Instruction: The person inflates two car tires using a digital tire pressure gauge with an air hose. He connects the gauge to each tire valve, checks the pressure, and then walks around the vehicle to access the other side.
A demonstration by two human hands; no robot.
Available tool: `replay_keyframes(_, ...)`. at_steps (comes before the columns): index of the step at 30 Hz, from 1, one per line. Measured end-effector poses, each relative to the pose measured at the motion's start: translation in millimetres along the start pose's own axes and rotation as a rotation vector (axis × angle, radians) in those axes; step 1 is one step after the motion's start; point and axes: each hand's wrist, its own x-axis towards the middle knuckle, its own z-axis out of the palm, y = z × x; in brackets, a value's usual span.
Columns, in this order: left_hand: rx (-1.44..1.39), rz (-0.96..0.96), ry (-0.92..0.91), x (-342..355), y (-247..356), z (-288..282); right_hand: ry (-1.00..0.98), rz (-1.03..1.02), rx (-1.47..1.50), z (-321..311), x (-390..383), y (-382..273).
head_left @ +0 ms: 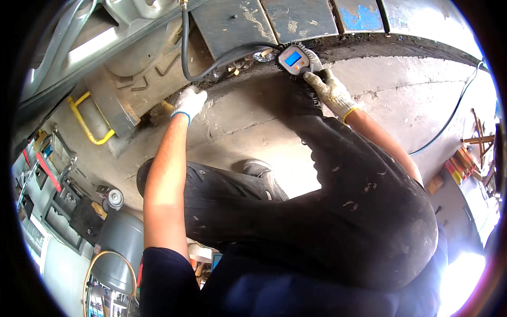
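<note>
Two gloved hands in view, well apart, above a grey concrete floor [401, 95]. Right hand [334, 96] in a whitish knitted glove with yellow cuff, with fingers closed in a grip on the handle side of a digital gauge [285, 65], and with thumb against the lower right edge of its round body. Location of the gauge: upper middle of the view, just beside a row of dark metal plates [232, 26]. On its upturned face, a blue display [292, 58] and small buttons below.

From the gauge, a black hose [227, 54] in a long curve to the left, then upward to a brass fitting [184, 2] at the top edge. Left hand [189, 103] in a similar glove, but with blue cuff, near the lowest bend of the hose and apart from it. Fingers there curled inward; cannot tell how tightly, or if around something.

To the left, a yellow tubular handle [99, 141]; above, a large grey metal body [132, 30]. Between the forearms, bent legs in stained black trousers [359, 201] and one grey shoe [259, 169]. At lower left, a grey tank [124, 238].
</note>
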Motion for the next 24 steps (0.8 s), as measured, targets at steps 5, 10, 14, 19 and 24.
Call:
replay_keyframes(5, -0.683, 0.037, 0.333, 11, 48, -69, 0.020, -0.022, 0.031, 0, -2, 3)
replay_keyframes(10, -0.963, 0.290, 0.454, -9, 113, -130, -0.008, 0.044, -0.022, -3, -5, -3)
replay_keyframes(14, -1.077, 0.348, 0.201, -21, 157, -154, 0.007, -0.013, 0.031, 2, 2, 13)
replay_keyframes(19, -1.083, 0.295, 0.197, -19, 182, -156, -0.025, -0.004, 0.032, -5, -11, -1)
replay_keyframes(24, -1.307, 0.351, -0.125, 24, 167, -165, 0.000, -0.007, 0.041, -4, -11, -1)
